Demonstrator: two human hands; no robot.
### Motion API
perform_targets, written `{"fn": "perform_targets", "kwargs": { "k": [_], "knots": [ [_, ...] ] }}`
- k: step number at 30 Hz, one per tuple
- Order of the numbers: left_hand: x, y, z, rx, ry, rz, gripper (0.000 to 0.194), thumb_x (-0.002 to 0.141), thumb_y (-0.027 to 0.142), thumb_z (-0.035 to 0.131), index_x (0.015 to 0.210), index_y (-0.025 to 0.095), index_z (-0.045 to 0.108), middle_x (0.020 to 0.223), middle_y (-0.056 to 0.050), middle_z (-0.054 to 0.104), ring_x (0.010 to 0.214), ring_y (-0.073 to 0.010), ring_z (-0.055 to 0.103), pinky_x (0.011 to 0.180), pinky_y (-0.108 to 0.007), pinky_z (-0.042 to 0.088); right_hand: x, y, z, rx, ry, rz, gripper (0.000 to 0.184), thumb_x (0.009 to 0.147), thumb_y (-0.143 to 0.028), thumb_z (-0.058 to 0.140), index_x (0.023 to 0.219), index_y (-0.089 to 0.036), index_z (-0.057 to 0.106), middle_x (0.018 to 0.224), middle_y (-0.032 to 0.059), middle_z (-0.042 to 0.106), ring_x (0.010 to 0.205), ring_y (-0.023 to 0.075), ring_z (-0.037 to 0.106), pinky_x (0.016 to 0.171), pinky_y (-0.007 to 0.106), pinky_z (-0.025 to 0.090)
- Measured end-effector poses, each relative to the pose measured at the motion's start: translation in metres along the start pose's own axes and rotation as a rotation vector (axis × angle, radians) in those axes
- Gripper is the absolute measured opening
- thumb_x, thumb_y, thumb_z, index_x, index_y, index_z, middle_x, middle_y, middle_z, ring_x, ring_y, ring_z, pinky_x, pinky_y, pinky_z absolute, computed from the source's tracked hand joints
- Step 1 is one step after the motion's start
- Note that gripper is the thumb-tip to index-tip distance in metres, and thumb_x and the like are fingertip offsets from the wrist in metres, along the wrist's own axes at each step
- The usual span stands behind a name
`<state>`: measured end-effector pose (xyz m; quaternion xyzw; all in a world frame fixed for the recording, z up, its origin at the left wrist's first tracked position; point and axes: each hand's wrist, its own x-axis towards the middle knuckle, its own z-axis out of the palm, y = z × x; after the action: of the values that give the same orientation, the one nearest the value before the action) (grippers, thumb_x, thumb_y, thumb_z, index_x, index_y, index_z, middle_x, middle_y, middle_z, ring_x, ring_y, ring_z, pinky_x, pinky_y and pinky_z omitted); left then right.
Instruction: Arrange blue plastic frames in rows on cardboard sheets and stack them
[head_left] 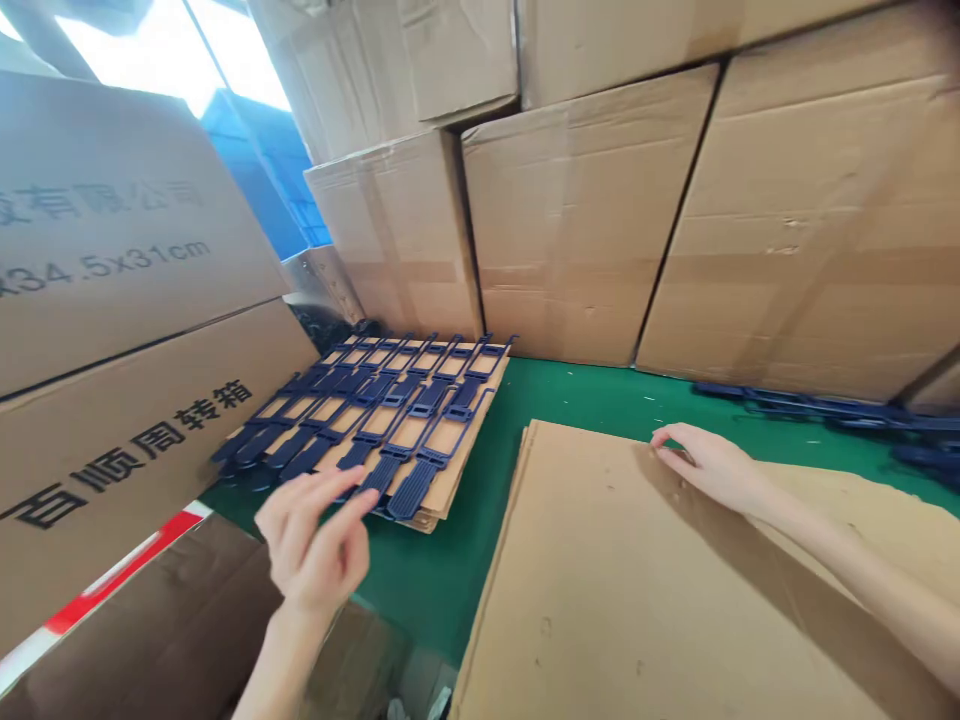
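Note:
My left hand (319, 535) is at the near edge of a layer of dark blue plastic parts, its thumb and forefinger apart and nothing visible between them. These flat parts (427, 400), with ribbed ends and open frames, lie in rows on stacked cardboard sheets (454, 490). Whether my left fingertips touch them I cannot tell. Over on the right, my right hand (709, 468) pinches the far edge of a large brown cardboard sheet (600, 580), thumb and forefinger closed at its rim. That sheet lies on others, on a green tabletop (480, 550).
Large cartons (585, 220) are stacked along the back of the table. At left stand printed cartons (142, 430), with red and white tape (124, 575) below. More dark blue parts (825, 405) lie at the back right. Another cardboard piece (862, 500) lies beneath my right forearm.

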<state>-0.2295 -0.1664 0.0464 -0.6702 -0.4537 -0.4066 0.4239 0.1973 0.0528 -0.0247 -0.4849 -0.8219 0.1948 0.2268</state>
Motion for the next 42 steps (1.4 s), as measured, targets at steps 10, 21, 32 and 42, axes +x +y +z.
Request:
{"fn": "perform_targets", "kwargs": {
  "k": [10,21,32,42],
  "knots": [
    [0.049,0.102,0.078,-0.411,-0.182,0.032,0.041,0.078,-0.001,0.054,0.106,0.027,0.066,0.108,-0.008,0.069,0.104,-0.0263,0.060,0.088,-0.046,0.049,-0.010,0.026,0.014,-0.005,0.056,-0.105,0.025,0.097,-0.032,0.031,0.098,-0.023,0.055,0.105,0.0079,0.066,0.097,0.0259,0.058,0.083,0.042,0.044],
    [0.069,0.119,0.248,-0.872,-0.867,-0.323,0.022,0.082,0.026,0.052,0.084,0.023,0.074,0.097,-0.007,0.074,0.098,-0.0256,0.064,0.099,-0.042,0.043,-0.004,0.016,-0.002,-0.117,0.055,-0.083,0.018,0.099,-0.021,0.036,0.099,-0.020,0.054,0.102,0.0068,0.066,0.094,0.0222,0.058,0.079,0.034,0.040],
    [0.025,0.074,0.264,-0.863,-0.723,-0.708,0.036,0.081,0.040,0.048,0.093,0.015,0.072,0.103,-0.010,0.073,0.093,-0.0234,0.067,0.083,-0.033,0.051,0.005,0.020,-0.023,-0.172,-0.030,-0.015,0.021,0.100,-0.039,0.045,0.102,-0.025,0.060,0.102,-0.0011,0.069,0.091,0.0147,0.062,0.075,0.025,0.044],
    [0.020,0.072,0.270,-0.809,-0.732,-0.720,0.034,0.075,0.041,0.049,0.083,0.018,0.072,0.095,-0.008,0.075,0.092,-0.0243,0.068,0.084,-0.033,0.051,0.050,0.116,-0.078,-0.602,0.142,0.569,0.037,0.093,-0.036,0.060,0.125,-0.016,0.057,0.128,0.0107,0.055,0.114,0.0260,0.055,0.096,0.050,0.047]
  ]
}}
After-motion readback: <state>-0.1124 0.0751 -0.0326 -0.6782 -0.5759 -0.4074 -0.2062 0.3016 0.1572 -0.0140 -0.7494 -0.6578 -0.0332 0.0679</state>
